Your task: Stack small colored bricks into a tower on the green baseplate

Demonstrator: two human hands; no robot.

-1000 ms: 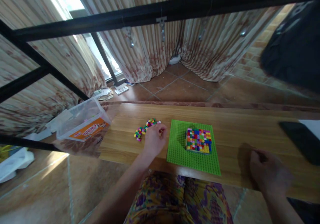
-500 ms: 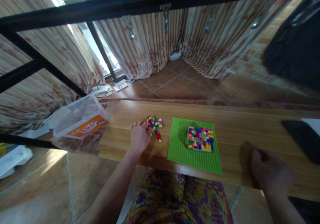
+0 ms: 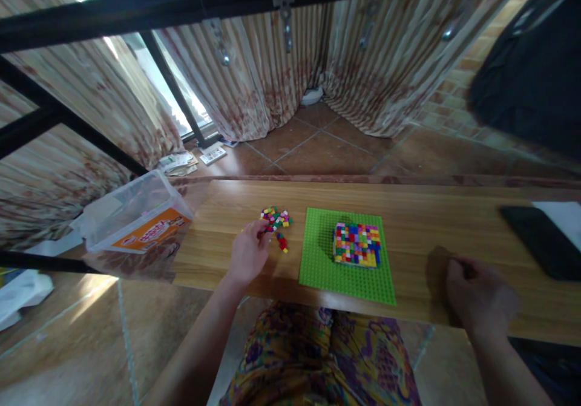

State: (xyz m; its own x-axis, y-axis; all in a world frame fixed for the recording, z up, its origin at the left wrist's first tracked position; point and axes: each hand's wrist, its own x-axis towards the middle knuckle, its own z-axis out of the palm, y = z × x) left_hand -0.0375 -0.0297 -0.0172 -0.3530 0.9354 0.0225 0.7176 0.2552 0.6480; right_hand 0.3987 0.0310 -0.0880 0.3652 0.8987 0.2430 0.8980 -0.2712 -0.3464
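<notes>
My left hand [image 3: 249, 250] reaches to the near left side of a loose pile of small coloured toy bricks [image 3: 282, 219]. Its thumb and fingers are drawn together at the pile; whatever lies between the tips is too small to make out. A short red and yellow run of bricks [image 3: 282, 242] lies just right of the fingers. On a green baseplate [image 3: 318, 273] stands a multicoloured block of bricks [image 3: 357, 244], packed in rows. Well to the right of the plate, my right hand [image 3: 481, 297] rests on the table, loosely closed with nothing visible in it.
A clear plastic box [image 3: 140, 212] with an orange label stands at the left end of the wooden table [image 3: 417, 212]. Toward the right end lies a dark flat object [image 3: 542, 242] beside white paper [image 3: 560, 218]. A black metal frame [image 3: 254, 0] crosses above the far side.
The whole view has shifted slightly. My left hand stays at the brick pile, its fingers more drawn in. My right hand remains resting, and the block on the baseplate looks the same.
</notes>
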